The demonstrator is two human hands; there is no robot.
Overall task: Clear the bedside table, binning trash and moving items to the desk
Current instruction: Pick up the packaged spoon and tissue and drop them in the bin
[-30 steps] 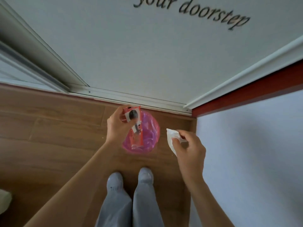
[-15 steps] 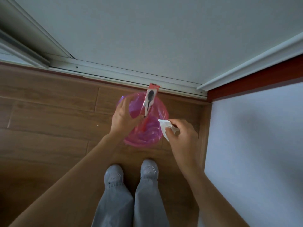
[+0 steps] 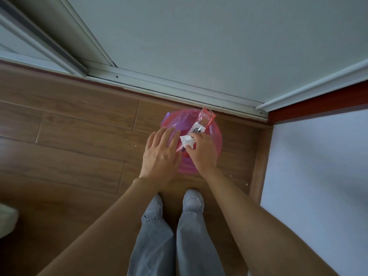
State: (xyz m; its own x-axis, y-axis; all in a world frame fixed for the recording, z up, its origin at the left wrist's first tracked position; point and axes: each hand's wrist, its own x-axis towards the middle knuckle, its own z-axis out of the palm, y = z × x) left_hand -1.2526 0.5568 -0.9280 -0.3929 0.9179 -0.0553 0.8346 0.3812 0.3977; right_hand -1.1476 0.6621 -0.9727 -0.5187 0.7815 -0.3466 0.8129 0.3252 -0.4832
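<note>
- Binning trash is the step I judge to be in hand: I'm standing over the bin, lined with a pink bag, which sits on the wooden floor in the corner by the sliding door track.
- On the left, my left hand hovers over the bin's near-left rim with its fingers spread and released, grasping nothing.
- Just right of it, the red packet leans inside the bin, its top poking above the far rim; no hand touches it.
- Further right, my right hand is over the bin's mouth, fingers pinched around a crumpled white tissue, which is above the opening and not yet let go.
- Next move, as I read it: open those right fingers so the tissue falls straight into the liner, clear of the rim.
- After that, I'd expect a walk to the bedside surface for whatever remains; neither it nor the desk shows here, so I can't tell how much is left.
</note>
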